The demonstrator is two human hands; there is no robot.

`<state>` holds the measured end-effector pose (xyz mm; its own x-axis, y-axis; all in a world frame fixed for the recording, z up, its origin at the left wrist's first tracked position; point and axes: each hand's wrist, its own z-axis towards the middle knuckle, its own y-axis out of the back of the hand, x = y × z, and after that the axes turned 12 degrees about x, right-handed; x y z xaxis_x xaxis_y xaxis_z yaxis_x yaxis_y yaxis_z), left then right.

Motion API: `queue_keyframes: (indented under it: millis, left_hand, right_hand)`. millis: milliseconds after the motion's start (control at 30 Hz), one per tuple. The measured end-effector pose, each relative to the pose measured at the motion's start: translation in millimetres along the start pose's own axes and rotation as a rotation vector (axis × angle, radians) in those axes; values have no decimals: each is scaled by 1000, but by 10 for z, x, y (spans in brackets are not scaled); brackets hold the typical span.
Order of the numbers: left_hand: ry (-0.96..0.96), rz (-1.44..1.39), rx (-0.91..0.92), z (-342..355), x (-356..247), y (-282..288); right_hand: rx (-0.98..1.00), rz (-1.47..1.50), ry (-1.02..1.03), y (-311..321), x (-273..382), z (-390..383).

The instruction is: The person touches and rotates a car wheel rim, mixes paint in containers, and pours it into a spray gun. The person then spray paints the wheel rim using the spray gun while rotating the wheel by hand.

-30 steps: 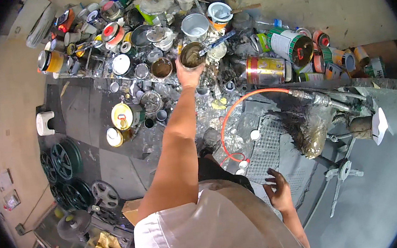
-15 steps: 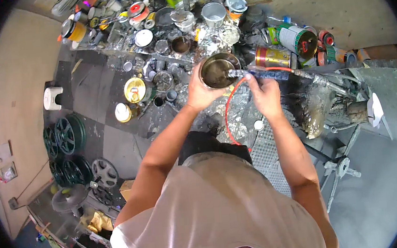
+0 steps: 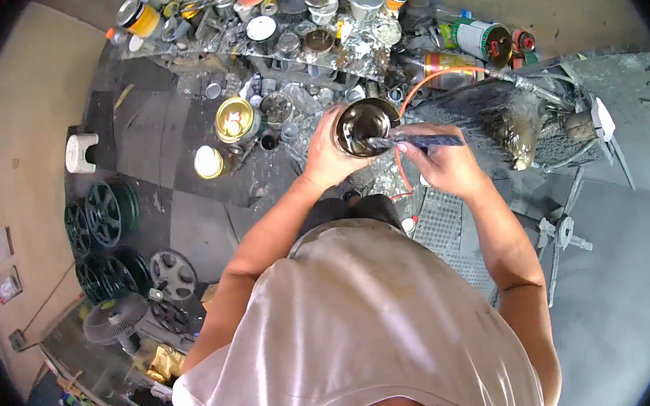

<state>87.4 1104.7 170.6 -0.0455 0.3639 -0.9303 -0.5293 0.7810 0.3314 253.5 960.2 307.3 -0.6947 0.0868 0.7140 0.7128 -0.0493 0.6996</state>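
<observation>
My left hand is wrapped round the side of a metal can, its mouth turned up toward me. Inside the can is a glossy, dark brown liquid. A dark, flat stick lies in the grip of my right hand, thumb along its near side. Its wet tip reaches over the can's near right rim into the mouth; how deep it sits in the liquid I cannot tell. Both hands are in front of my body, close together.
A stained bench ahead bears several paint tubs and cans. Below it on the left stand a gold-topped can and a white-lidded can. An orange hose arches past my right hand. Wheel rims lean at left.
The view has shifted, so the bench sits higher. The stick's tip has moved to the can's near right side, and my right hand has come lower beside it. The can stays in my left hand.
</observation>
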Motion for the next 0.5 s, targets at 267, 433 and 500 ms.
queue_keyframes:
  millis: [267, 433, 500]
  left_hand:
    - [-71, 73, 35, -584, -39, 469]
    - [-116, 82, 10, -798, -48, 624]
    - [-110, 108, 13, -862, -71, 672]
  right_hand:
    - [-68, -66, -26, -336, 527, -94]
    - [-91, 205, -94, -501, 754, -102]
    - [-115, -28, -26, -446, 783, -100]
